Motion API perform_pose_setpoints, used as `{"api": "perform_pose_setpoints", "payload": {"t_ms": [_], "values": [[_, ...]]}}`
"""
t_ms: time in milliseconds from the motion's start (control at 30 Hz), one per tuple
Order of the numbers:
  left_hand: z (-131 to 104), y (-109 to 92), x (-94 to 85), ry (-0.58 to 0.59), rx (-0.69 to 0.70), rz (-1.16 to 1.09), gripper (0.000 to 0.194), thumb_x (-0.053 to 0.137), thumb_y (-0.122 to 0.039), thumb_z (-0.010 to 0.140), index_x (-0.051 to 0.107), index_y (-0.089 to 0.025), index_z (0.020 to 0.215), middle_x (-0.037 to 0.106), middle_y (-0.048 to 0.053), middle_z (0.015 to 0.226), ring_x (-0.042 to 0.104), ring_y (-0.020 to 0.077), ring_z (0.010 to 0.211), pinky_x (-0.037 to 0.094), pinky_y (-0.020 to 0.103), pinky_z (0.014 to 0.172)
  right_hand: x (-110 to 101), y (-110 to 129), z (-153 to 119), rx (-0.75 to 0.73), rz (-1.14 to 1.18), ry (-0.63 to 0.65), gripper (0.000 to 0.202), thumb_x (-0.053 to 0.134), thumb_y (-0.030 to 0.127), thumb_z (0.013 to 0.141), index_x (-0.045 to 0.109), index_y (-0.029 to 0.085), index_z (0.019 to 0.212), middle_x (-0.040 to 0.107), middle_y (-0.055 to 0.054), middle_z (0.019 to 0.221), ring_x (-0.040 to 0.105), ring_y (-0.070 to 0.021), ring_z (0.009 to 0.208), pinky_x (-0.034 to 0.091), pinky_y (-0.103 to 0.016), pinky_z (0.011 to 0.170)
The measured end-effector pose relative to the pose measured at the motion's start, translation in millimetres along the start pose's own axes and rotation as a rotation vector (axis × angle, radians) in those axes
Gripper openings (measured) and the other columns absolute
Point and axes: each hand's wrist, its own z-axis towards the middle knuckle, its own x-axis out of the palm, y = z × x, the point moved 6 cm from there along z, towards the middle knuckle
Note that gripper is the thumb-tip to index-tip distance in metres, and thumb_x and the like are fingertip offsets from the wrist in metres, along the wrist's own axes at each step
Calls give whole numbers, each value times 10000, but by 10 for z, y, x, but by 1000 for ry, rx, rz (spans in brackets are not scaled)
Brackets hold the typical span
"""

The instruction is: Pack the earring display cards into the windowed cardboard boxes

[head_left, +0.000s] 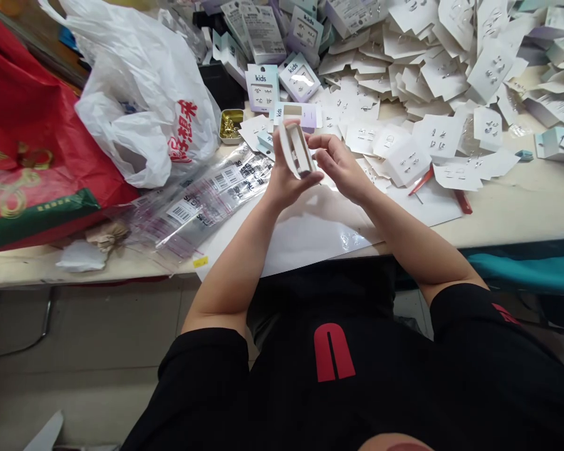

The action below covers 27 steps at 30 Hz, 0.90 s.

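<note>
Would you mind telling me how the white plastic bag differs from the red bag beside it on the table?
The white plastic bag is thin, crinkled and stands puffed up, while the red bag lies lower and flatter. The white plastic bag carries red characters; the red bag has gold patterning and a green band with print. The white plastic bag sits nearer the left hand, the red bag at the table's far left. Both rest on the table, untouched by either hand.
</note>
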Motion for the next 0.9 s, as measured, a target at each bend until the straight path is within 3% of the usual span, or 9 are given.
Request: {"api": "perform_pose_setpoints", "payload": {"t_ms": [100,167,267,367,500,600,700,800,900], "values": [[15,1,-77,-44,62,-152,870,702,-922,793,505,-412,1470,633,104,1422,658,354,1388,558,529,1194,37,49,-9,-116,-148,48,1034,661,919,839,433,267,1609,474,-148,1714,486,-367,1576,428,-518,1320],[3,44,-43,16,32,-194,714,641,-899,852,636,-398,1361,683,88,1402,619,356,1467,520,537,1247,64,56,-21,-153,-262,68,1158,768,863,793,317,325,1713,380,-118,1792,417,-395,1627,362,-558,1365],[-34,106,60,108,-20,-234,627,652,-839,873,727,-374,1287,752,71,1317,641,369,1458,502,563,1277,80,51,-38,-163,-343,62,1138,816,716,848,249,341,1761,365,-99,1809,406,-386,1637,355,-567,1378],[-37,100,139,129,-22,-274,807,561,-935,864,670,-381,1440,727,80,1406,656,374,1445,536,560,1247,73,58,-51,-175,-374,31,1075,812,640,887,266,341,1764,363,-78,1813,421,-377,1630,418,-548,1350],[10,-10,139,47,-26,-226,1102,265,-1081,834,424,-382,1672,647,107,1543,582,372,1536,497,549,1282,-7,39,-52,-124,-424,-71,1082,828,614,877,247,376,1758,386,-62,1801,437,-379,1618,464,-551,1315],[19,-89,162,66,-88,-271,960,367,-974,937,353,-405,1711,610,68,1596,531,358,1590,492,550,1298,-54,31,-49,-110,-411,-96,995,823,661,861,349,363,1684,435,-78,1759,521,-380,1541,505,-553,1276],[5,-95,174,44,-113,-353,827,523,-883,967,469,-406,1641,593,38,1628,567,364,1560,554,549,1248,-80,34,-51,-112,-371,-109,886,813,731,850,475,310,1553,530,-105,1656,610,-362,1412,553,-529,1220],[-25,52,188,-15,-202,-394,801,563,-866,968,591,-313,1547,646,90,1583,630,398,1487,594,582,1198,-68,7,-55,-69,-403,-92,813,817,784,827,553,354,1465,611,-57,1562,607,-342,1369,555,-499,1202],[-46,180,151,-69,-223,-308,776,621,-827,969,627,-267,1506,620,88,1627,525,398,1584,466,589,1333,-55,-32,-53,-22,-430,-83,815,814,833,789,584,383,1429,637,-36,1521,566,-386,1396,526,-556,1198]]}}
